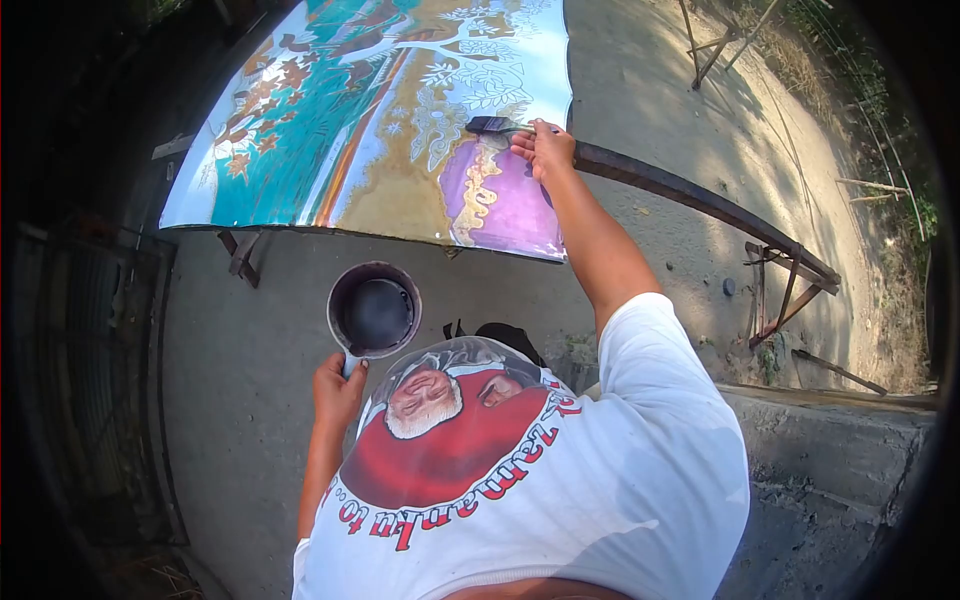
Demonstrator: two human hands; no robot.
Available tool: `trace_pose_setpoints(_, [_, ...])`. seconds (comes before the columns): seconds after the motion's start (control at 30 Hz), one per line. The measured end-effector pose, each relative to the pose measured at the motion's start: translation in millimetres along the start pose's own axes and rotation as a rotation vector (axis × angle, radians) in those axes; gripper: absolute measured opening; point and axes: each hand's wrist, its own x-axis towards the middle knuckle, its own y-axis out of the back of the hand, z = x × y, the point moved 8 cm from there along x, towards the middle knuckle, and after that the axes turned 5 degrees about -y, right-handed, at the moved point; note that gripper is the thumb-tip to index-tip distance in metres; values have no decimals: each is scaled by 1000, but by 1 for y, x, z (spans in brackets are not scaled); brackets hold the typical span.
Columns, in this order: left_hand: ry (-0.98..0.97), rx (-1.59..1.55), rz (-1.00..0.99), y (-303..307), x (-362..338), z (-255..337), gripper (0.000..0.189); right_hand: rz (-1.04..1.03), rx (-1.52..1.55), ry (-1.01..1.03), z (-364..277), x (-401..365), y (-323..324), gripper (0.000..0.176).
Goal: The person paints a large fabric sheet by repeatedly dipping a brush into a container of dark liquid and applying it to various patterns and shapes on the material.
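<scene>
My right hand (544,148) is stretched forward and grips a dark flat brush (492,125), whose head rests on a stretched painted cloth (380,110) with teal, gold and purple floral patterns. Down near my waist, my left hand (338,388) holds the handle of a small round pot (374,310) filled with dark liquid. The brush touches the cloth at the upper edge of the purple patch.
A rusty metal frame bar (700,200) runs from under the cloth to the right, ending in a stand (780,290). Concrete ground (250,380) lies below. A low concrete ledge (830,440) is at my right. Wooden frames (715,40) stand far back.
</scene>
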Motion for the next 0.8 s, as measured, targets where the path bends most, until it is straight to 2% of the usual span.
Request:
trace_pose_setpoints(0.17, [17,-13,18,0,-7,-6,34,33,-20,59,-20,17,11,24])
trace_pose_setpoints(0.27, [43,-31,54,3,-16,-6,34,200,-68,200,-52,18,33,23])
trace_pose_setpoints(0.37, [40,-33,108,1,-25,-4,34,215,-94,222,-67,18,46,24])
trace_pose_setpoints(0.43, [37,-40,144,2,-34,1,33,194,-111,212,-64,9,45,24])
trace_pose_setpoints(0.5, [29,-75,167,7,-39,3,32,25,-152,137,-48,-7,22,24])
trace_pose_setpoints(0.63, [52,-166,212,8,-46,-2,32,-158,-125,60,-24,-31,-14,25])
trace_pose_setpoints(0.8, [126,-165,233,10,-54,3,29,-216,-167,94,-34,-20,-51,23])
